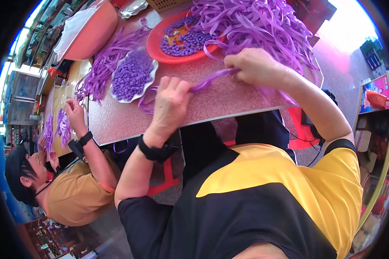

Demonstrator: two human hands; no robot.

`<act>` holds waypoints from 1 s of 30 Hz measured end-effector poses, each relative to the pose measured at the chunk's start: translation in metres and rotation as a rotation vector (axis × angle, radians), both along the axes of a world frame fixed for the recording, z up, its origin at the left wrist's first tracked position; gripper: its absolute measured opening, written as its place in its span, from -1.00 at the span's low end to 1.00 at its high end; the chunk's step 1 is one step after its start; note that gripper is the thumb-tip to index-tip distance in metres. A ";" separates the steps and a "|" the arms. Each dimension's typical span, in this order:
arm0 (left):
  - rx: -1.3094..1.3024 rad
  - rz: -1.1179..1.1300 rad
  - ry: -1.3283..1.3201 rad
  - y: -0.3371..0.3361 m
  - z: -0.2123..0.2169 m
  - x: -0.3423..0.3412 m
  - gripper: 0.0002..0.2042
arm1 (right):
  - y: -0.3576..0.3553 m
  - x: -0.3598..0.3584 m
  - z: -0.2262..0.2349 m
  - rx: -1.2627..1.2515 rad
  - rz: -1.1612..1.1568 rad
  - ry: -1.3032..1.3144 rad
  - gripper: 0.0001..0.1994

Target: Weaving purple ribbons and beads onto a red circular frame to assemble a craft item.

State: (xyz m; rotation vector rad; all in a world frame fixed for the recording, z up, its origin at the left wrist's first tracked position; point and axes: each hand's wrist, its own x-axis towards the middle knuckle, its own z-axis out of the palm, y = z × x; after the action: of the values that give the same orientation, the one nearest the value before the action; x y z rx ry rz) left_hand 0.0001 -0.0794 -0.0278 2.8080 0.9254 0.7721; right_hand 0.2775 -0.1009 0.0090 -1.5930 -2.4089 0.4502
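My left hand (172,103) and my right hand (257,65) both grip one purple ribbon strip (212,78), pulled taut between them above the speckled table (220,103). Behind my right hand lies a big heap of loose purple ribbon strips (259,23). A red plate (160,43) holds several small folded purple pieces. A white scalloped dish (133,74) left of my left hand is heaped with the same purple pieces. A black band sits on my left wrist.
At the left another person in an orange shirt (73,196) handles purple strips with a raised hand (75,113). More strips (103,64) lie beside the dish. A pink basin (95,30) stands at the back left. A shelf (376,112) is on the right.
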 end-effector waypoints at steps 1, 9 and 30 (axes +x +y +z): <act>-0.010 0.025 -0.025 0.005 0.000 -0.006 -0.84 | 0.002 0.009 0.001 0.035 -0.038 -0.013 -0.77; 0.224 0.196 0.097 0.001 0.018 -0.012 -0.60 | 0.006 0.039 0.009 -0.104 0.043 0.230 -0.69; -0.067 0.000 -0.049 0.013 0.016 0.009 -0.83 | 0.060 0.023 -0.016 -0.297 -0.014 0.580 -0.77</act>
State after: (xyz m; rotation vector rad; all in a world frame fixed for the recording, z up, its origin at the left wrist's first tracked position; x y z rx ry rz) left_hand 0.0092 -0.0667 -0.0122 2.7199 0.9255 0.7905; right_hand 0.3004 -0.0409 -0.0070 -1.3311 -1.9488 1.1332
